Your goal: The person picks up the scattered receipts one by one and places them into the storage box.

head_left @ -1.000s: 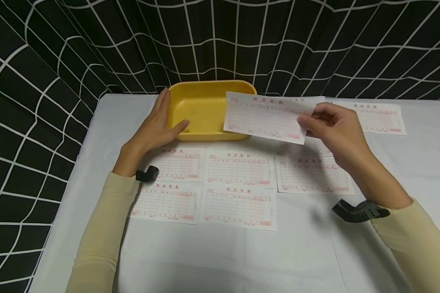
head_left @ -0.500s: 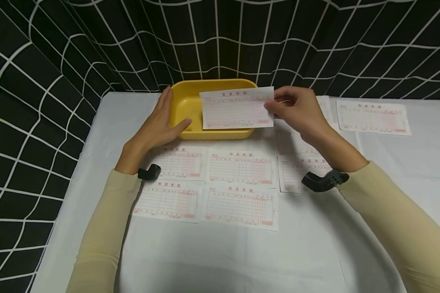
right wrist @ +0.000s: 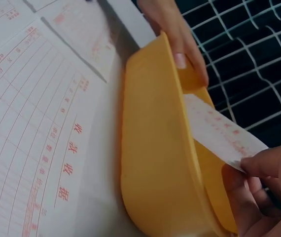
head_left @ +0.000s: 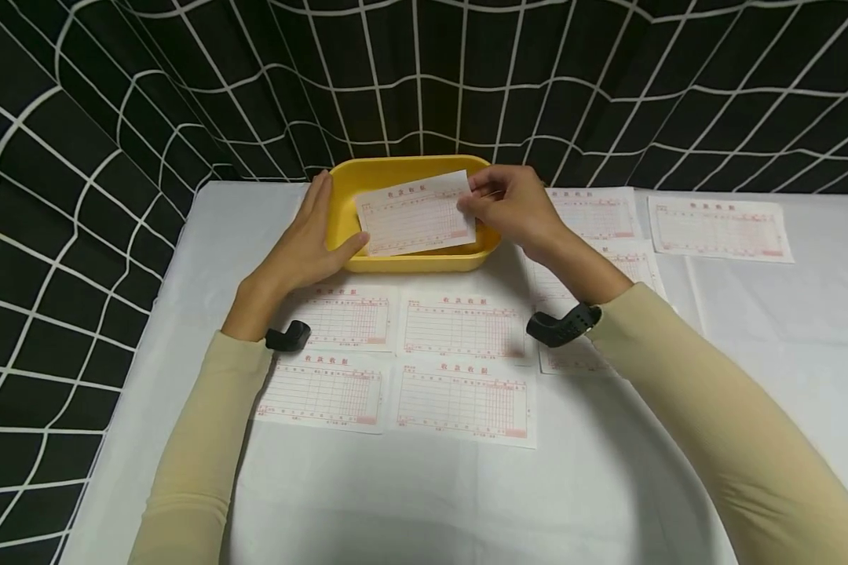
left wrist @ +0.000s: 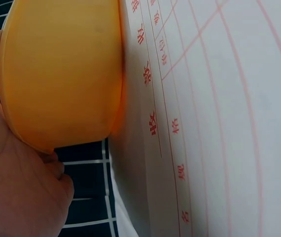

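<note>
My right hand [head_left: 512, 202] pinches the right edge of a paper receipt slip [head_left: 418, 216] with red print. The slip is slightly tilted, held over the opening of a yellow plastic basin [head_left: 424, 265] and partly within its rim. In the right wrist view, thumb and fingers grip a corner of the receipt slip [right wrist: 219, 126] above the basin [right wrist: 155, 133]. My left hand [head_left: 293, 235] holds the basin's left end, with the thumb over the near rim. Its fingers bend at the rim in the left wrist view, beside the basin wall [left wrist: 66, 74].
Several similar receipt slips [head_left: 466, 326] lie in rows on the white tablecloth [head_left: 424, 502] before the basin. More slips lie to its right, including one at the far right [head_left: 719, 227]. Black cloth with a white grid [head_left: 438, 71] rises behind and at the left.
My right hand has carried the receipt slip left, from the basin's right side to over its opening, and the slip has tilted. My left hand has stayed on the basin.
</note>
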{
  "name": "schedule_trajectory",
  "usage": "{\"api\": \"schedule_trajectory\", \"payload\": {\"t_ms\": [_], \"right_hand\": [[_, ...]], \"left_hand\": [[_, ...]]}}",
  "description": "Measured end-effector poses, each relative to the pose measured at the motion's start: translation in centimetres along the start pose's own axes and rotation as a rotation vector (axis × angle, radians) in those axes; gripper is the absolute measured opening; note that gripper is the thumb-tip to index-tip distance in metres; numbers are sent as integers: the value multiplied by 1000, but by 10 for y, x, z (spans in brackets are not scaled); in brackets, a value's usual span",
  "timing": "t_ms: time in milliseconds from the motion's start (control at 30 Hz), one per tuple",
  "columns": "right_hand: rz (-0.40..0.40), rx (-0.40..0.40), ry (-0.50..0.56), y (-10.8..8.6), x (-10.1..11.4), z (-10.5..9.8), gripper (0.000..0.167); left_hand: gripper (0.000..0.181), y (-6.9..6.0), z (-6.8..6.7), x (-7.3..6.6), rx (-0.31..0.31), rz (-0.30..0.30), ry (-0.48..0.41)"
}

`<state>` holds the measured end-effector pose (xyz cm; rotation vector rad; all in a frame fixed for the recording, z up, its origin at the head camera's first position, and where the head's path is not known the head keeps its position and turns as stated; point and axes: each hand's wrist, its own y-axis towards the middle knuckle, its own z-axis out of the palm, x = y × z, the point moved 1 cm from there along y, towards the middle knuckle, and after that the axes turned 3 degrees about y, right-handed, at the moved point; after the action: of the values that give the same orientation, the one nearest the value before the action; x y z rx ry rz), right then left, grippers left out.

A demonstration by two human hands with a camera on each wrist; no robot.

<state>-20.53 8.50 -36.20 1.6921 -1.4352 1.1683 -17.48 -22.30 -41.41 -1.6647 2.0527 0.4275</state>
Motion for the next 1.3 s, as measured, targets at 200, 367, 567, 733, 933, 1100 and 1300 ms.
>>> {"api": "schedule_trajectory", "payload": {"t_ms": [200, 367, 567, 733, 933, 1100, 1300], "right_hand": [[-19, 43, -70, 3, 0, 13, 26], [-83, 79, -155, -1, 3, 16, 35], [-150, 94, -212, -13, 5, 9, 47], [-207, 71, -210, -27, 7, -4, 45], [-277, 19, -210, -48, 1, -19, 40], [-312, -47, -210, -68, -10, -28, 37], [-344, -81, -278, -91, -25, -37, 37]], "left_hand": [[108, 0, 0, 1, 11, 12, -11], [109, 0, 0, 2, 11, 6, -16], [108, -2, -1, 2, 4, 9, -20], [109, -1, 0, 3, 1, 10, -27], [109, 1, 2, 4, 6, 1, -26], [109, 1, 2, 5, 1, 3, -17], [109, 1, 2, 4, 1, 0, -18]]}}
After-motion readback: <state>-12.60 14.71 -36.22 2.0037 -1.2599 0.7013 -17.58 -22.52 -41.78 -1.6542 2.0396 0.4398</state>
